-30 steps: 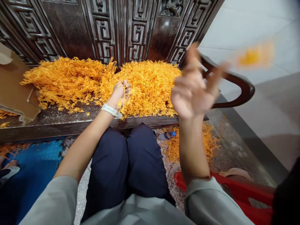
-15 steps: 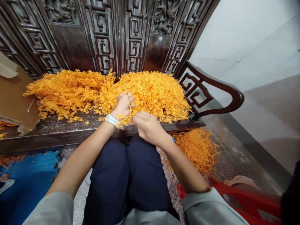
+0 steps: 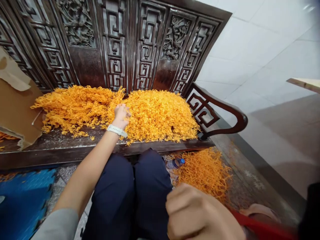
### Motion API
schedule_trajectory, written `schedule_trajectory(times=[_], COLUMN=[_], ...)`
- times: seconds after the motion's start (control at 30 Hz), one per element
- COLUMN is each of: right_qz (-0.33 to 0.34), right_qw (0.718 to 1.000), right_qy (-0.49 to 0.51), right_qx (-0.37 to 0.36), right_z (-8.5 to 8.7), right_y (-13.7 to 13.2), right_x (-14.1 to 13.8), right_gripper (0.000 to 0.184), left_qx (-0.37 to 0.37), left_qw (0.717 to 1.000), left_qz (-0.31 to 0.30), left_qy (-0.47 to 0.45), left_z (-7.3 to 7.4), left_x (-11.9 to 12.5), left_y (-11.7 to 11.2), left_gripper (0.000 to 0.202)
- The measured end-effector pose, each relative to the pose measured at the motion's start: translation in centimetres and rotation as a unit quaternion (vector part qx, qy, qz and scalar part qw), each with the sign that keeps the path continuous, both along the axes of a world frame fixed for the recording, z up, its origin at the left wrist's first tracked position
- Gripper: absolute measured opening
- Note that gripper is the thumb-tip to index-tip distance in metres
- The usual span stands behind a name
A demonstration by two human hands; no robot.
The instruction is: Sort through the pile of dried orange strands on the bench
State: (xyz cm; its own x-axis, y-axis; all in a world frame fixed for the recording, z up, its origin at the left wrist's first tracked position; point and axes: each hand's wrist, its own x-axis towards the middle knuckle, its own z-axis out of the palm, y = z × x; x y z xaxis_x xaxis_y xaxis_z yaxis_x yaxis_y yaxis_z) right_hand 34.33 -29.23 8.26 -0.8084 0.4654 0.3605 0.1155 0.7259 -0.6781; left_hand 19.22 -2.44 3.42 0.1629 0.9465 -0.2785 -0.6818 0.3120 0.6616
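My left hand [image 3: 122,115], with a pale watch strap [image 3: 117,130] at the wrist, is over the left part of a heap of small yellow-orange plastic pieces [image 3: 160,116] on the bench. Its fingers are loosely bent and apart, and I see nothing gripped in them. Close to the camera at lower right, my right hand [image 3: 197,213] is curled into a fist above my right thigh. Whatever it may hold is hidden. Beside the heap, a looser pile of orange branching pieces [image 3: 75,106] lies on the left.
The dark wooden bench [image 3: 75,155] has a carved back and a curved armrest [image 3: 240,121]. A cardboard box [image 3: 20,106] stands at the left. On the floor are a heap of orange strands [image 3: 205,173], a bottle with a blue cap [image 3: 175,163] and a blue mat [image 3: 27,200].
My hands have come apart from the thin orange piece between them. The right moved back toward the camera, closed; the left moved slightly left and its fingers loosened. The view shifted.
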Motion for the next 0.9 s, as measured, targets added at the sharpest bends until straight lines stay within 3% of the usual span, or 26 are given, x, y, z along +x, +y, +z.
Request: schedule_trajectory(times=[0.1,0.2,0.27,0.33,0.4,0.47,0.57,0.67,0.8,0.9], right_qz=[0.056,0.092,0.028,-0.127,-0.281,-0.364,-0.4,-0.392,-0.411,-0.487], right_qw=[0.992,0.988,0.989,0.968,0.917,0.869,0.838,0.836,0.822,0.796], right_qy=[-0.036,-0.015,0.069,0.163,0.243,0.297,0.335,0.353,0.372,0.357], right_qx=[-0.11,-0.124,-0.126,-0.139,-0.147,-0.156,-0.157,-0.149,-0.128,-0.045], right_z=[1.4,2.9,3.1,2.6,1.6,0.6,-0.6,-1.3,-1.9,-1.9], right_y=[-0.8,1.4,3.7,6.0,8.2,10.3,12.3,13.4,14.8,13.9], right_x=[2.0,4.0,4.5,4.2,3.6,3.0,2.8,3.2,3.9,3.7], right_gripper=[0.021,0.02,0.018,0.016,0.019,0.026,0.031,0.031,0.034,0.036], left_qx=[-0.022,-0.023,-0.03,-0.017,0.04,0.124,0.234,0.296,0.368,0.44], left_qw=[0.999,1.0,0.999,0.997,0.992,0.976,0.947,0.908,0.849,0.811], left_qz=[0.031,0.0,-0.036,-0.069,-0.116,-0.175,-0.215,-0.233,-0.262,-0.215], left_qy=[0.003,-0.011,-0.019,-0.025,-0.03,-0.025,0.042,0.185,0.275,0.32], left_z=[-1.3,-1.0,-0.2,0.9,2.0,3.0,3.8,3.8,3.2,1.9], left_x=[-1.5,-1.5,-1.2,-1.2,-1.3,-1.2,-0.5,0.8,2.1,2.3], left_y=[1.1,0.5,-0.1,-0.8,-1.7,-2.8,-4.5,-5.6,-5.7,-4.8], left_gripper=[0.034,0.033,0.031,0.031,0.033,0.034,0.046,0.056,0.046,0.035])
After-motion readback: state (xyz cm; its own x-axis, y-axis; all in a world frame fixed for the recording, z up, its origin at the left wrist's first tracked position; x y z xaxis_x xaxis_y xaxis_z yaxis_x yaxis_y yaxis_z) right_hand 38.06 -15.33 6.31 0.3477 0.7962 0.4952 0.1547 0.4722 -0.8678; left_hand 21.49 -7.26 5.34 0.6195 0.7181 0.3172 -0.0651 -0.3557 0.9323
